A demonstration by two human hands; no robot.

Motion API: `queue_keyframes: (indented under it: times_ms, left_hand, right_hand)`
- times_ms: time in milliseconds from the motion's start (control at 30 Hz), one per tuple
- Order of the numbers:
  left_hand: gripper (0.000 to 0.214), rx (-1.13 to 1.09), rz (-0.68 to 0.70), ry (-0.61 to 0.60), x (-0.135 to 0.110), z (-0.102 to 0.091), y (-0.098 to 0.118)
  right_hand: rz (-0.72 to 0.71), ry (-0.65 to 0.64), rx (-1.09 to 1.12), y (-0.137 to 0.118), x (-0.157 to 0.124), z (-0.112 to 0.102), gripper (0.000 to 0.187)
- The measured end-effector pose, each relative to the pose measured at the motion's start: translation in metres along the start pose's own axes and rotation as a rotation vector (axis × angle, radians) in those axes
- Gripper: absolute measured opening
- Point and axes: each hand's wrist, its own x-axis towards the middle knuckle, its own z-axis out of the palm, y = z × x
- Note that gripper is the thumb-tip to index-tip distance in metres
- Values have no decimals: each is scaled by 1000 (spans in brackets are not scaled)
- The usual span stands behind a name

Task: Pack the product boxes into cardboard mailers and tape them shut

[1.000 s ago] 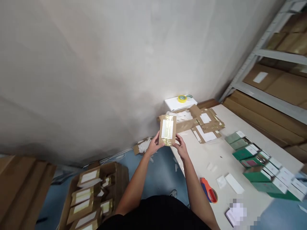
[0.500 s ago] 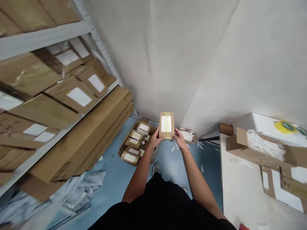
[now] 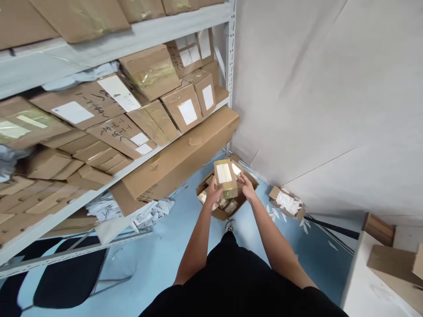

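A small cardboard box (image 3: 224, 173) with a white label and clear tape is held out in front of me, label side up. My left hand (image 3: 214, 192) grips its left side near the lower corner. On the opposite side, my right hand (image 3: 246, 186) has its fingertips at the box's right edge. Below it, an open carton (image 3: 250, 175) stands on the floor with several small labelled boxes inside. The held box and my hands hide part of that carton.
To the left, a metal shelf rack (image 3: 172, 23) carries many labelled cartons. A long carton (image 3: 185, 154) lies under its middle shelf. At right are a small box of white scraps (image 3: 288, 202), loose scraps on the floor, and a white table (image 3: 370, 281).
My view has swung left, bringing more of the rack into sight. The held box has come over the open carton and is now tilted. My right hand has shifted up along its edge.
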Motion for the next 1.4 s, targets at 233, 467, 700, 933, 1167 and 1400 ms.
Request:
queue_keyframes:
  times_ms: [233, 467, 700, 933, 1167, 1400]
  left_hand:
    - [85, 64, 144, 200, 22, -57, 24]
    - [74, 55, 220, 52, 27, 12, 41]
    - [64, 87, 352, -261, 3, 166, 84]
    - [57, 141, 417, -677, -96, 355, 87]
    - [56, 189, 443, -1098, -247, 509, 56]
    - [59, 247, 479, -1448, -390, 597, 29]
  right_hand:
    - [-118, -27, -49, -30, 16, 32, 47]
    - [-182, 47, -89, -59, -31, -22, 31]
    - [-287, 368, -89, -85, -110, -141, 32]
    - [-358, 733, -20, -79, -251, -276, 34]
    - [-431, 1104, 92, -44, -419, -380, 42]
    - [-428, 1431, 131, -25, -559, -432, 47]
